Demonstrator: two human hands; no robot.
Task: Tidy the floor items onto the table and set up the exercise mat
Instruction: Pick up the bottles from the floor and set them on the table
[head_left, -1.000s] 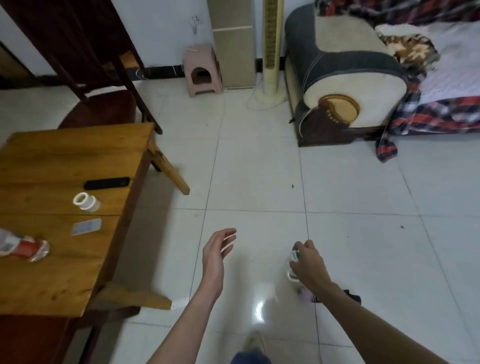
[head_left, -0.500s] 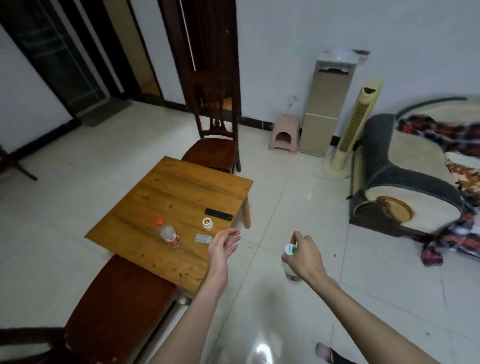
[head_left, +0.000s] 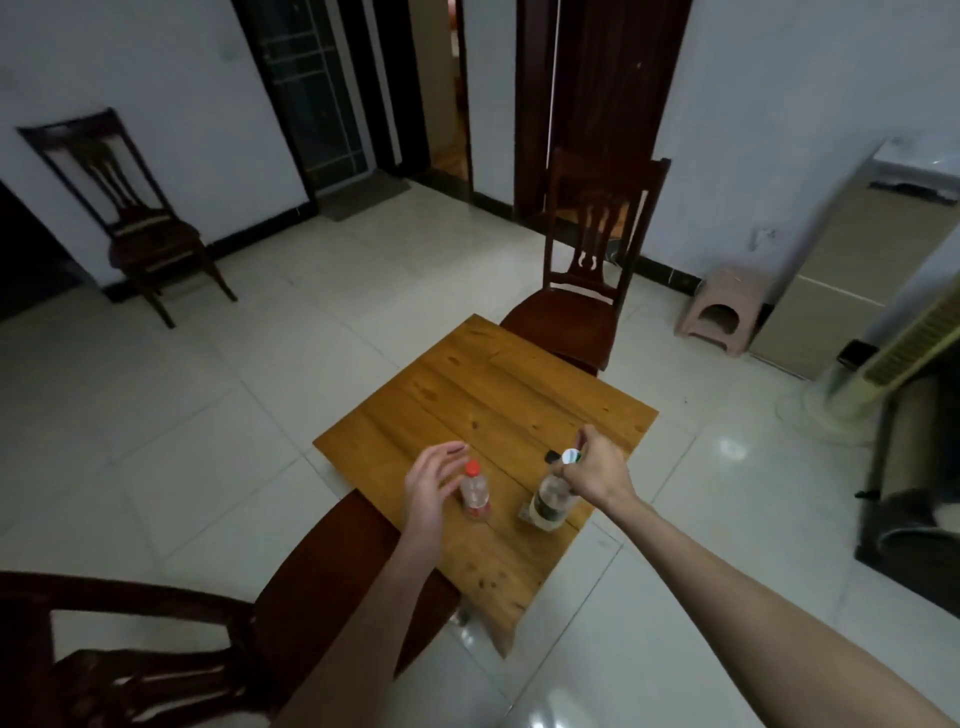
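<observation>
My right hand (head_left: 597, 470) grips the neck of a clear bottle with a white and green cap (head_left: 551, 499), held upright over the near right part of the square wooden table (head_left: 467, 400). A small bottle with a red cap (head_left: 475, 491) stands on the table just left of it. My left hand (head_left: 431, 480) hovers with fingers apart beside the red-capped bottle and holds nothing. A dark object (head_left: 549, 456) peeks out behind the held bottle's cap. I cannot tell whether the held bottle's base touches the tabletop. No exercise mat is in view.
A dark wooden chair (head_left: 587, 280) stands at the table's far side, another chair (head_left: 332, 582) at the near side, a third chair (head_left: 130, 223) by the left wall. At the right are a pink stool (head_left: 719, 312), a beige cabinet (head_left: 852, 280), a tower fan (head_left: 852, 384) and sofa edge (head_left: 909, 499).
I stood up and turned left toward the table. My right hand carried the green-capped bottle from the floor to above the tabletop; my left hand moved beside the red-capped bottle.
</observation>
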